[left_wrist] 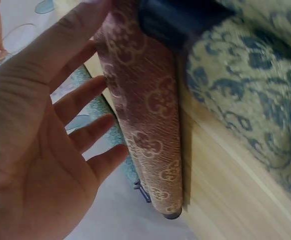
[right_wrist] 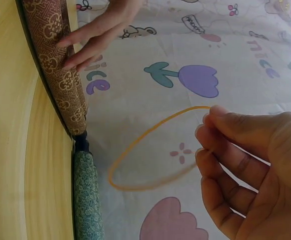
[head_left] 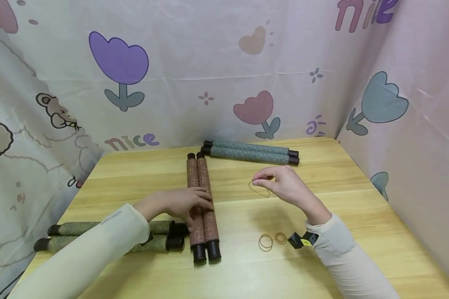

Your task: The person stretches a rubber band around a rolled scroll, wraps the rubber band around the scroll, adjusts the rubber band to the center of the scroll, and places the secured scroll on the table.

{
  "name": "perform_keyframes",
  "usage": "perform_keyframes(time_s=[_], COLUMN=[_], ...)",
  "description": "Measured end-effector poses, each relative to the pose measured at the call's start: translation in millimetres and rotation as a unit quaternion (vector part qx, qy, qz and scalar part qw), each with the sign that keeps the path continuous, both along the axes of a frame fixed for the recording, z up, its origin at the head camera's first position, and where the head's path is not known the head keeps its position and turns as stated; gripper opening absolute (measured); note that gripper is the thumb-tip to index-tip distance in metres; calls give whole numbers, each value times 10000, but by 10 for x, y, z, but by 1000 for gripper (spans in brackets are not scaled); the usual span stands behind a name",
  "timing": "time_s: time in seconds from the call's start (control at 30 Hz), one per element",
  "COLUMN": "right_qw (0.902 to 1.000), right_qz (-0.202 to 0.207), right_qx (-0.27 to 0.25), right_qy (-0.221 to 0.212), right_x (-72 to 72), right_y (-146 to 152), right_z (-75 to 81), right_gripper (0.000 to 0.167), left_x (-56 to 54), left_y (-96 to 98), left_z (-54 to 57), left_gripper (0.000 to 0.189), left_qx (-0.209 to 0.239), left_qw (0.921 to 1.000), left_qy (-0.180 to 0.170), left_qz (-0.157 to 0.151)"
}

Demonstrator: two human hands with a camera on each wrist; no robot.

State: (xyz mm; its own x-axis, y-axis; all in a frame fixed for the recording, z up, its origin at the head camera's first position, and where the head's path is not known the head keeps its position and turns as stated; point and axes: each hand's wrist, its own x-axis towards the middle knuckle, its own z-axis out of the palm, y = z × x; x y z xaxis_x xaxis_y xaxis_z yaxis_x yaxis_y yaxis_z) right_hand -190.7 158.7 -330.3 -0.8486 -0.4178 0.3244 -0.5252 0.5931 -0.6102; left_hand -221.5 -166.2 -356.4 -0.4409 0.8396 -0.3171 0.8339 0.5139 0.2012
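Note:
Two red-brown patterned scrolls [head_left: 205, 226] with dark end knobs lie side by side on the table. My left hand [head_left: 185, 204] rests across the pair, fingers spread over the top and thumb on their left side. In the left wrist view, the fingers [left_wrist: 98, 132] lie loosely along a red-brown scroll [left_wrist: 150, 100]. My right hand [head_left: 284, 185] pinches a thin rubber band [head_left: 259, 191] between thumb and fingertips, above the table to the right of the scrolls. In the right wrist view, the band [right_wrist: 135, 142] hangs as a loose open loop.
Two blue-green scrolls [head_left: 250, 153] lie together at the table's back. Two olive-green scrolls [head_left: 153, 245] lie at the left, partly under my left sleeve. Loose rubber bands [head_left: 265, 243] lie near the right wrist's camera [head_left: 301, 240]. A printed curtain [head_left: 194, 62] stands behind the table [head_left: 239, 274].

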Motion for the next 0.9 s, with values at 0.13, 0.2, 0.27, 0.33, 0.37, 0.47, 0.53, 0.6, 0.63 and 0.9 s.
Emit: perform_keyframes(time_s=[0.13,0.2,0.27,0.33,0.37,0.47,0.53,0.6,0.63,0.9], right_qw=[10000,10000,10000,10000,10000,10000,10000,10000,10000,9999], right_qz=[-5,-9,-13,-10,-12,-12,-35,-40,-37,-2], right_qx=[-17,-17,-17,-5,-4,1,16,42,58,116], right_qy=[31,33,38,49,49,30,-2,-18,-14,102], right_x=[4,5,5,3,3,-2,4,7,8,-6], right_y=[-1,-3,-3,-5,-5,-6,-7,-3,-2,7], right_z=[0,0,0,0,0,-8,-11,-20,-22,-22], right_gripper=[5,5,5,5,5,6,6,7,7,10], left_x=[-33,-48,-59,-66,-68,-67,-67,-71,-70,-89], left_y=[6,19,39,65,79,119,146,169,179,241], left_z=[-43,-71,-96,-116,-122,-140,-151,-163,-168,-203], left_gripper=[82,83,84,84,85,87,91,96,97,96], left_qx=[-151,-110,-15,97,140,135,24,-174,-281,-976], left_qw=[9998,9997,9993,9987,9985,9987,9993,9995,9993,9915], left_qy=[90,184,309,429,460,461,362,250,222,836], left_qz=[-64,-132,-204,-265,-262,-183,-123,-91,-84,-198])
